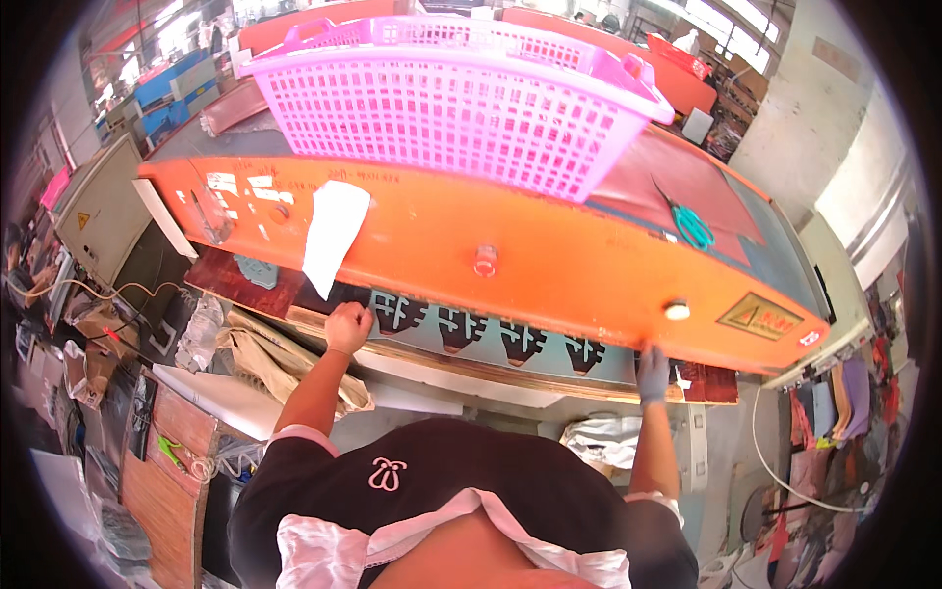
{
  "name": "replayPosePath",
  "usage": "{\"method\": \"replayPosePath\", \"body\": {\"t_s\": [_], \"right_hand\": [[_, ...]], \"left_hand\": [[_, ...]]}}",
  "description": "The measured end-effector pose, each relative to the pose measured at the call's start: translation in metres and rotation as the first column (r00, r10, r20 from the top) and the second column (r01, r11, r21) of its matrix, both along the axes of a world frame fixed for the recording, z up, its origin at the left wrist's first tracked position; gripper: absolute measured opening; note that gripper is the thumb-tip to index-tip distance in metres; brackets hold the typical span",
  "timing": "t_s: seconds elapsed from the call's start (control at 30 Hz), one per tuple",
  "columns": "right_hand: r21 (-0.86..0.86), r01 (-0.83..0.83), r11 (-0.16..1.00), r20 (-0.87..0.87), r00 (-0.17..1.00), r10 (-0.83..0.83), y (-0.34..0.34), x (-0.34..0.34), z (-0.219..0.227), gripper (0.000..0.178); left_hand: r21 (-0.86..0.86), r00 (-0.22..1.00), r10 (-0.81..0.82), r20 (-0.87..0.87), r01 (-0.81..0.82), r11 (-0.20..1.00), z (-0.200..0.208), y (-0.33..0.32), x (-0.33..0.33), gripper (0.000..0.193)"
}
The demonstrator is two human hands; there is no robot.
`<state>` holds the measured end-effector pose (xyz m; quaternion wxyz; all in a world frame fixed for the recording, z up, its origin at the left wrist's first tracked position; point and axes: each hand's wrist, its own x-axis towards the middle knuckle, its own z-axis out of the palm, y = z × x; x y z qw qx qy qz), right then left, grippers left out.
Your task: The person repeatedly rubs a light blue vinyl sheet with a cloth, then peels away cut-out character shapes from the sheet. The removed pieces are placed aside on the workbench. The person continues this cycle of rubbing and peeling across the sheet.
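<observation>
A light blue sheet (466,346) with a row of several black cut-out-like shapes (521,344) lies on a layered board (471,372) under the front of an orange machine beam (549,260). My bare left hand (350,327) is closed, its fingers curled at the sheet's left end. At the right end is my right hand (653,375) in a grey glove. Its fingers point up beside the sheet, close under the beam's lower edge, and their tips are blurred and partly hidden. The sheet's far edge is out of sight beneath the beam.
A pink plastic basket (432,113) stands on the beam, with teal-handled scissors (693,228) to its right. White paper (336,231) hangs over the beam's front. A grey-blue piece (256,272) lies on the board's left part. Brown wrapping (285,358) sits below my left arm.
</observation>
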<state>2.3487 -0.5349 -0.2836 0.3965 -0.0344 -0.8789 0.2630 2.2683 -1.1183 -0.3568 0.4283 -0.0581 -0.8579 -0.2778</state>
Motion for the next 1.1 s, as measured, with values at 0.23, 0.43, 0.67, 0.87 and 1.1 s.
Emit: {"method": "replayPosePath", "body": {"t_s": [0.23, 0.43, 0.67, 0.87, 1.1], "right_hand": [[0.36, 0.107, 0.927, 0.097, 0.984, -0.151, 0.035, 0.024, -0.046, 0.025], [0.312, 0.168, 0.935, 0.178, 0.957, -0.231, 0.032, 0.016, -0.042, 0.036], [0.253, 0.147, 0.956, 0.203, 0.958, -0.201, 0.04, 0.023, -0.039, 0.04], [0.236, 0.252, 0.939, 0.098, 0.955, -0.281, 0.031, 0.075, -0.058, 0.037], [0.405, 0.363, 0.839, -0.153, 0.932, -0.329, -0.003, 0.203, -0.069, 0.034]], "left_hand": [[-0.128, 0.997, -0.004, -0.081, -0.007, 0.992, 0.006, -0.002, 0.008, 0.019], [-0.114, 0.998, 0.04, 0.041, -0.035, 0.993, 0.003, -0.001, 0.01, 0.021], [-0.08, 0.971, -0.003, 0.237, 0.023, 0.996, -0.001, -0.001, 0.004, 0.031], [-0.087, 0.984, 0.003, 0.18, 0.013, 0.996, -0.022, -0.002, 0.058, 0.03], [-0.116, 0.993, -0.049, 0.109, 0.062, 0.991, -0.034, -0.025, 0.182, 0.028]]}}
